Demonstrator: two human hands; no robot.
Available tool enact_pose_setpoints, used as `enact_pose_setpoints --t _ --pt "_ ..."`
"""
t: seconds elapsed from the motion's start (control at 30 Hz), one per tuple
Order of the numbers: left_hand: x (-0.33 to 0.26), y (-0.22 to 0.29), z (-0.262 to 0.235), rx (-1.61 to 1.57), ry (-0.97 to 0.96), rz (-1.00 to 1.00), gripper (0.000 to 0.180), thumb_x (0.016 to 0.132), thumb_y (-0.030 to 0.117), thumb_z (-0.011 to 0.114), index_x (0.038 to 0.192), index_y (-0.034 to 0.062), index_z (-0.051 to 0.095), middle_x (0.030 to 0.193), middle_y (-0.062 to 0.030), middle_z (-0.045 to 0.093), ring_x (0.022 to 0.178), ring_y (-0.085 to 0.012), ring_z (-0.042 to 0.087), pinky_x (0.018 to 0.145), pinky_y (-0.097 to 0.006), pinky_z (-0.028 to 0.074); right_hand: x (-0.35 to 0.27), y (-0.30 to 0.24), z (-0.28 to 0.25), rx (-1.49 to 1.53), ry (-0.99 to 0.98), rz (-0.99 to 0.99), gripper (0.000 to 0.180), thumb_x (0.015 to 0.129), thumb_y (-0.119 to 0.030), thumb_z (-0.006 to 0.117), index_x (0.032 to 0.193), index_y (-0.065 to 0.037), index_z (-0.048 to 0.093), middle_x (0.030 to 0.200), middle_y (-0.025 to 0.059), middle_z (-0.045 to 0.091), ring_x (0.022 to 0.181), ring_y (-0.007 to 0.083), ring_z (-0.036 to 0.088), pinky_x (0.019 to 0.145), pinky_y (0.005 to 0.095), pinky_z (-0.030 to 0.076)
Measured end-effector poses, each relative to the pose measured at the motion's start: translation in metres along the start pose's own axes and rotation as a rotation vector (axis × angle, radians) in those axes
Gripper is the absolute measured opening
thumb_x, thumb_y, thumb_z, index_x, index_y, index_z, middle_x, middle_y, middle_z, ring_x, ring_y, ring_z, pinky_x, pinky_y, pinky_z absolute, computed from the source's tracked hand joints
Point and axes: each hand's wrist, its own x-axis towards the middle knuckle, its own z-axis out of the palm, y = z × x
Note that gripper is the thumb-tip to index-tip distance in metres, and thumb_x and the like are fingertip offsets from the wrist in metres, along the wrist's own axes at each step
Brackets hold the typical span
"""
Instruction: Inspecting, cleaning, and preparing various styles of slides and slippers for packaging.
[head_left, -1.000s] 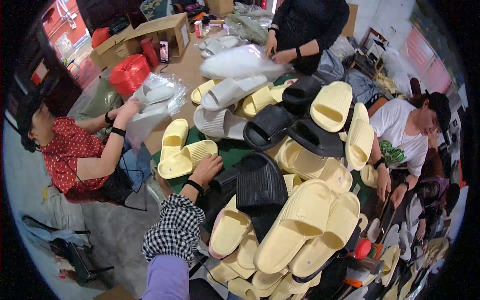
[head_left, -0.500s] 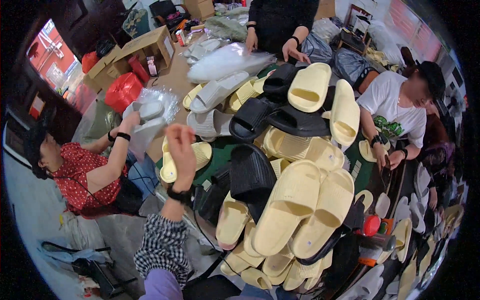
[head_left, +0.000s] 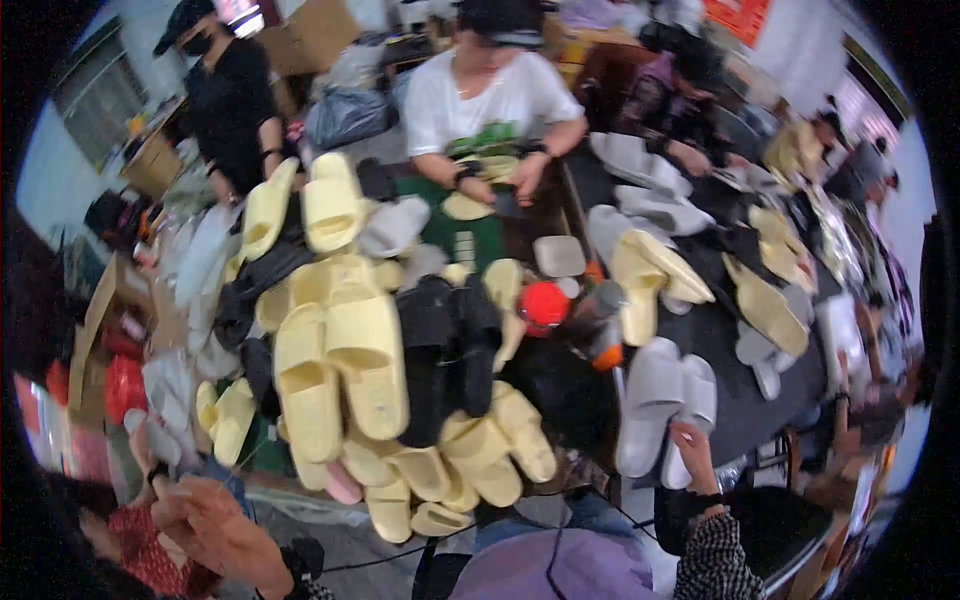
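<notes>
At the lower left is my left hand point(head_left: 222, 530), blurred, its fingers loosely apart and holding nothing. My right hand point(head_left: 693, 450) reaches up from the lower right, its fingers closed on the edge of a grey slipper point(head_left: 697, 395) lying on the dark table. Against that one, on its left, lies another grey slipper point(head_left: 652, 400). A tall heap of slippers rises between my hands: two large cream slippers point(head_left: 366, 350) are on its near side, with black slippers point(head_left: 427, 350) to their right.
Across the table a person in a white shirt point(head_left: 490, 110) handles a cream slipper. A red-lidded jar point(head_left: 545, 305) and a clear bottle point(head_left: 600, 305) stand beside the heap. Cream slippers point(head_left: 765, 300) and grey ones cover the right table point(head_left: 720, 340). Other people work around it.
The view has swung to the right, bringing the right table into sight. My right hand has come into view at the grey slippers. My left hand now appears lower, at the lower left.
</notes>
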Motion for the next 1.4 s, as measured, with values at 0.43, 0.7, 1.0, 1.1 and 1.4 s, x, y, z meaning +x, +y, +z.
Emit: enact_pose_setpoints --t 0.43,0.7,1.0,1.1,1.4 --pt "-0.027 0.421 0.067 -0.984 -0.639 0.375 0.022 0.071 -0.005 0.066 0.09 0.0026 0.056 0.087 -0.0118 0.058 0.079 -0.0296 0.057 0.071 -0.037 0.047 -0.054 -0.072 -0.335 -0.104 1.039 -0.124 0.021 0.095 -0.011 0.051 0.111 -0.002 0.061 0.095 0.0044 0.058 0.085 0.0141 0.052 0.084 0.0263 0.044" --pt "-0.112 0.516 0.099 -1.136 -0.636 0.591 0.021 0.072 0.002 0.069 0.09 0.0038 0.059 0.088 -0.0079 0.058 0.08 -0.0255 0.059 0.069 -0.035 0.049 -0.058 -0.1 -0.237 0.343 0.359 0.123 0.037 0.082 0.0 0.06 0.119 -0.005 0.06 0.088 -0.0003 0.057 0.079 0.0077 0.052 0.07 0.0214 0.044" --pt "-0.16 0.484 0.102 -1.42 -0.799 0.59 0.025 0.075 0.002 0.07 0.095 0.0047 0.056 0.09 -0.0099 0.059 0.078 -0.0287 0.059 0.066 -0.038 0.048 -0.093 -0.126 -0.106 0.766 0.404 0.128 0.023 0.097 -0.013 0.048 0.109 -0.002 0.065 0.085 -0.0039 0.062 0.059 -0.0017 0.038 0.053 0.0139 0.029" --pt "-0.166 0.472 0.113 -1.402 -0.85 0.655 0.025 0.077 0.003 0.068 0.1 0.0037 0.059 0.096 -0.0097 0.06 0.083 -0.0286 0.06 0.07 -0.037 0.049 -0.123 -0.14 -0.114 0.551 0.542 0.216 0.023 0.097 -0.01 0.046 0.102 0.0 0.066 0.087 -0.0007 0.067 0.058 -0.0011 0.04 0.05 0.0157 0.031" --pt "-0.161 0.492 0.116 -1.535 -0.903 0.678 0.048 0.082 0.001 0.059 0.129 0.005 0.051 0.13 -0.0152 0.051 0.106 -0.0322 0.058 0.086 -0.038 0.049 -0.175 -0.094 -0.111 1.056 0.748 0.207 0.024 0.1 -0.019 0.045 0.108 -0.002 0.06 0.092 0.0083 0.068 0.05 0.0015 0.035 0.046 0.0168 0.027"
